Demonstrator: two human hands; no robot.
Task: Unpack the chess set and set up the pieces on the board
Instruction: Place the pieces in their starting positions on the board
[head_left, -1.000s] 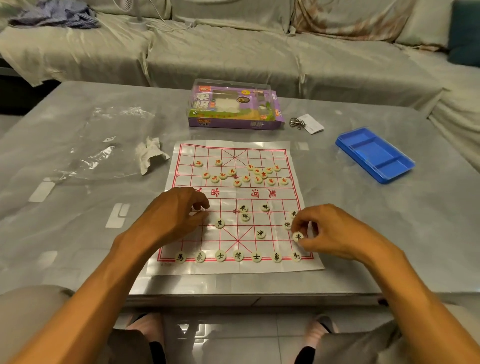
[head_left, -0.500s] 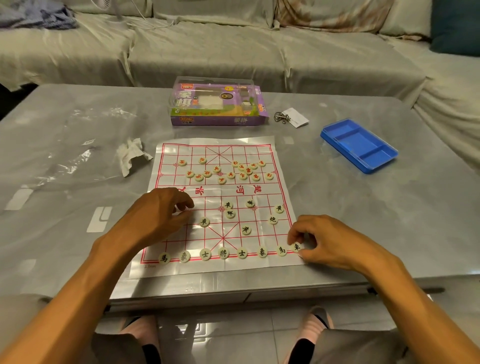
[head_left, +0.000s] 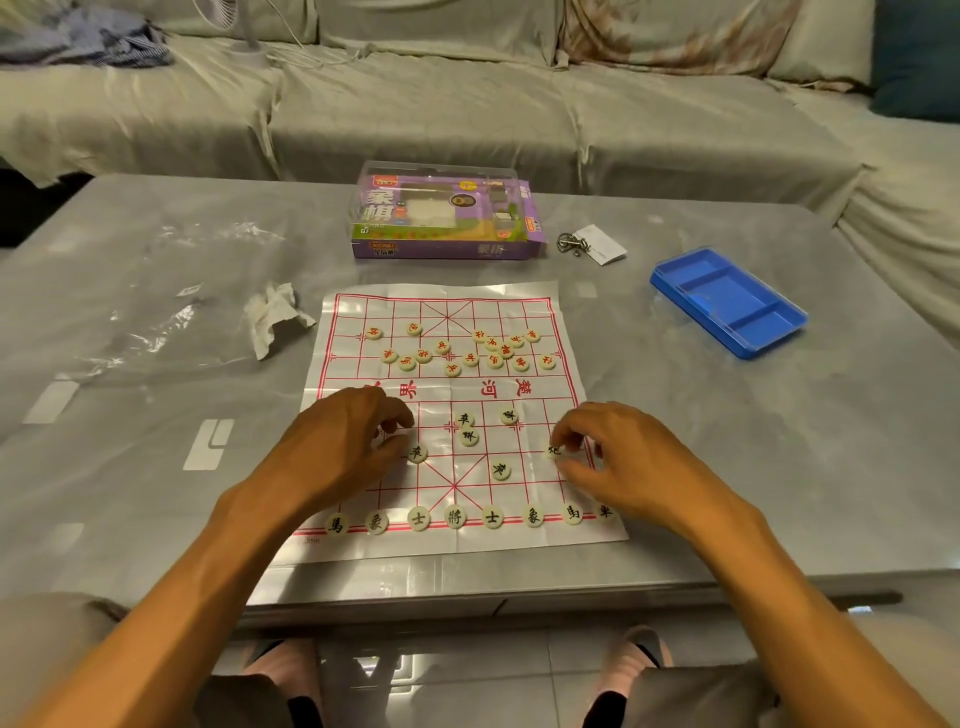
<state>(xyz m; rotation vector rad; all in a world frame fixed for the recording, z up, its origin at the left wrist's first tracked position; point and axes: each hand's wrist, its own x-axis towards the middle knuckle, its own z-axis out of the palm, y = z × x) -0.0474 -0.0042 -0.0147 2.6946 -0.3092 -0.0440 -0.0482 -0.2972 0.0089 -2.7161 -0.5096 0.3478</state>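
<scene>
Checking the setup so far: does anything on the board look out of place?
Yes. The red pieces lie bunched and off the line crossings on the board's far half, not in ranks. The near black row lacks its left corner piece.

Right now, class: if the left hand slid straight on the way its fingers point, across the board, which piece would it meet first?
Probably the black-lettered piece just beyond the left hand; its fingers point right, though the exact line is uncertain.
</scene>
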